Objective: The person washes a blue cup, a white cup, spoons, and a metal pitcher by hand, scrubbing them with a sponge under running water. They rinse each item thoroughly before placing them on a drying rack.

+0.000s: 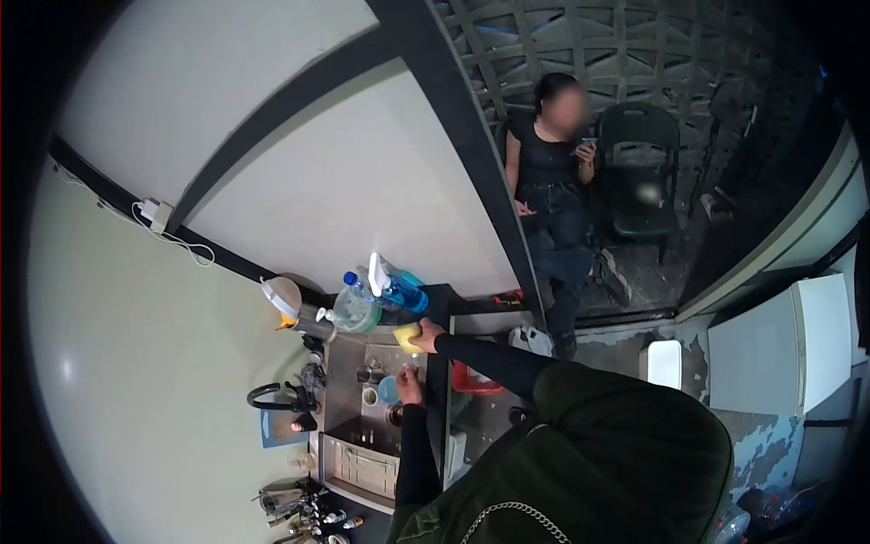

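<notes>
Yellow sponge at the upper end of the sink as seen in view, over the basin near its edge; height above it unclear. Right hand has the sponge, fingers bent round one side, thumb and fingers only as far apart as the sponge is thick. Left hand over the sink, fingers curled and part closed; too small to tell if anything is pinched at the tips. Light blue cup in the sink, just beside left hand; contact unclear. Small cup with greenish inside and metal cup also in the sink. Black faucet on the wall side of the sink. Slotted drying rack at the sink's lower end. Clear pump bottle and blue spray bottle just past the sink's upper end. Red basin on the floor, body side of the sink. Seated person with phone, well apart from the sink, up in view
</notes>
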The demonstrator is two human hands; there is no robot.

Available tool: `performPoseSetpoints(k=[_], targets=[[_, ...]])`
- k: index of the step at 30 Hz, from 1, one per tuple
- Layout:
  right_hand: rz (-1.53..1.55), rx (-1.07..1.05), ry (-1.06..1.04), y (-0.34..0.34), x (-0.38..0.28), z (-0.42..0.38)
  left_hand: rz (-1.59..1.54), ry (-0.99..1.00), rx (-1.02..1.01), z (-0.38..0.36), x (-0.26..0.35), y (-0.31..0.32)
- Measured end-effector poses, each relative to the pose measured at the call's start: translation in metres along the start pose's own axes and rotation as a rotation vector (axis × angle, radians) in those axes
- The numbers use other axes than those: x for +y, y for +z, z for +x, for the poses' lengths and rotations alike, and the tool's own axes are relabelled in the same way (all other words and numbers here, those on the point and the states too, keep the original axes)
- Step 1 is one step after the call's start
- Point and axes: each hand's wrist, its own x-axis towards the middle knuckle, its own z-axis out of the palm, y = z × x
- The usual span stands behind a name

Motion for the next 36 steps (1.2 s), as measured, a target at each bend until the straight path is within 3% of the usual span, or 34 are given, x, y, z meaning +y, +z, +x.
performPoseSetpoints(k=[2,3,6,16,21,24,34,35,36], targets=[[-0.01,-0.019,0.016,-0.001,-0.004,-0.005,0.446,0.014,-0.059,-0.017,0.024,0.002],[0.001,-0.012,-0.003,0.001,-0.003,-0.003,0.571,0.117,-0.02,-0.031,0.033,0.009],[0.032,-0.029,-0.011,-0.002,-0.011,-0.007,0.541,0.261,0.053,-0.048,0.036,0.015],[0.085,-0.189,0.012,0.001,-0.012,-0.014,0.853,0.081,0.17,-0.076,0.059,0.036],[0.096,-0.17,-0.054,0.003,-0.025,-0.013,0.982,0.18,0.161,-0.088,0.063,0.05],[0.131,-0.121,-0.057,0.006,-0.036,-0.016,0.999,0.099,0.106,-0.088,0.068,0.048],[0.19,-0.117,-0.018,0.016,-0.043,-0.005,0.951,0.107,0.072,-0.09,0.084,0.043],[0.182,-0.119,-0.001,0.021,-0.041,-0.005,1.04,0.037,0.129,-0.085,0.079,0.038],[0.173,-0.115,0.014,0.024,-0.04,-0.002,0.973,0.093,0.161,-0.08,0.069,0.032]])
